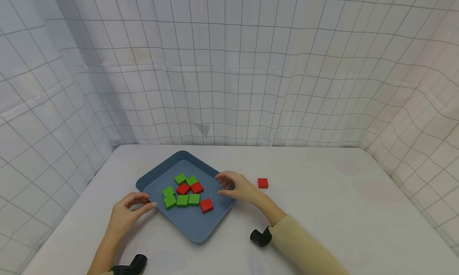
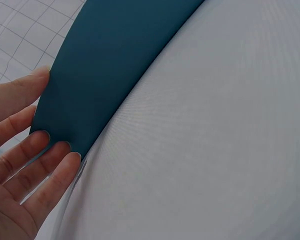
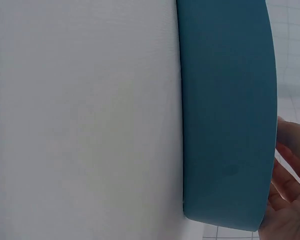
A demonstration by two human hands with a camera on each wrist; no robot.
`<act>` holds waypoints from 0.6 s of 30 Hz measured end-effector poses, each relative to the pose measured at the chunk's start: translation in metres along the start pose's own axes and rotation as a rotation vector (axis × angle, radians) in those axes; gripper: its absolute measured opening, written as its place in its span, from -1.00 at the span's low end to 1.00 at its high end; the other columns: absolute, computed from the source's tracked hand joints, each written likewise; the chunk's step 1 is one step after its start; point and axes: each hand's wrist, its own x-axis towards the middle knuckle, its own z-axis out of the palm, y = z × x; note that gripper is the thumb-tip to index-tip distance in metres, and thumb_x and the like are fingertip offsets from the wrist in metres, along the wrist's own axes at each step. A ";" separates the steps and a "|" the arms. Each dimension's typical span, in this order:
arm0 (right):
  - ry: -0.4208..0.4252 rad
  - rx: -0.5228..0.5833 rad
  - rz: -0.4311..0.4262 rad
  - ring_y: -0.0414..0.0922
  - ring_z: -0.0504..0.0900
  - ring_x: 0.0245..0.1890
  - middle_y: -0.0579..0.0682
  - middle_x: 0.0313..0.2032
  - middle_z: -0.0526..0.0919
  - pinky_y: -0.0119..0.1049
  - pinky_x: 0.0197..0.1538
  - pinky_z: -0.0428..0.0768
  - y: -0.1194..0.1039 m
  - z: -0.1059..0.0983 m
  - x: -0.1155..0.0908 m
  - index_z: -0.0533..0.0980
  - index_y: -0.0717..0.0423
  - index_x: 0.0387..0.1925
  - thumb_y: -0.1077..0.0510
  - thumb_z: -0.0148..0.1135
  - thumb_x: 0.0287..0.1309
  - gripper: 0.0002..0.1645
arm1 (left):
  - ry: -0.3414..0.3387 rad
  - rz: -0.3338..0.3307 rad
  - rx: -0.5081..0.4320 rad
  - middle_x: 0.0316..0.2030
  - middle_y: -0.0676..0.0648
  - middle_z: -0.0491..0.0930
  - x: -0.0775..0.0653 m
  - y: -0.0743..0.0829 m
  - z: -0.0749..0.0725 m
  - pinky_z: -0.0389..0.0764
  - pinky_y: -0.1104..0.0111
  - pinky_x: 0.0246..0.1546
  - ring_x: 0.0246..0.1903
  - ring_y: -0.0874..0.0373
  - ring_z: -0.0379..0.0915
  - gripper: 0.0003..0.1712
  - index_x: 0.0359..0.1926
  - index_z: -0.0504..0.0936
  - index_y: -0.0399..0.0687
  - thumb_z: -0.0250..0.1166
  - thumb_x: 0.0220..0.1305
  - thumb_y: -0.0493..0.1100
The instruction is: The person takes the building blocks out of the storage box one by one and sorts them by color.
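Note:
A blue-grey tray [image 1: 195, 226] lies cornerwise on the white table, with several green blocks [image 1: 182, 201] and three red blocks [image 1: 206, 205] inside. At its left side is my left hand [image 1: 123, 215], thumb and fingers apart. The left wrist view shows those fingers nearly straight, their tips against the tray's outer wall [image 2: 95, 75]. My right hand [image 1: 242, 187] lies over the right corner and covers it, its fingers loosely bent and thumb apart. In the right wrist view, its fingers are at the tray's rim, partly hidden behind the wall [image 3: 230, 115]. No block is in either hand.
One red block [image 1: 263, 183] lies on the table to the right of the tray, beyond the right hand. Black wrist devices [image 1: 261, 238] are worn on both arms. White gridded curtains [image 1: 229, 87] stand at the back and both sides of the table.

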 end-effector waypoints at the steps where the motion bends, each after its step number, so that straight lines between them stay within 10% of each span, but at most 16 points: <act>1: -0.019 -0.019 -0.005 -0.03 0.54 -0.18 0.17 -0.12 0.55 -0.39 -0.14 0.56 0.000 0.001 0.001 0.41 0.28 0.03 0.27 0.32 0.01 -0.49 | 0.000 0.001 -0.002 -0.35 -0.04 0.57 0.000 0.000 0.000 0.45 0.68 -0.25 -0.36 0.44 0.46 -0.67 -0.21 0.60 -0.26 0.43 -0.03 -0.22; 18: -0.257 -0.096 0.068 -0.12 0.51 -0.14 0.04 -0.12 0.54 -0.47 -0.07 0.52 -0.012 0.011 0.013 0.44 0.19 0.04 0.25 0.34 -0.01 -0.48 | -0.001 0.002 -0.029 -0.34 -0.03 0.57 0.000 -0.002 0.000 0.48 0.67 -0.28 -0.35 0.45 0.47 -0.65 -0.20 0.60 -0.26 0.44 -0.05 -0.24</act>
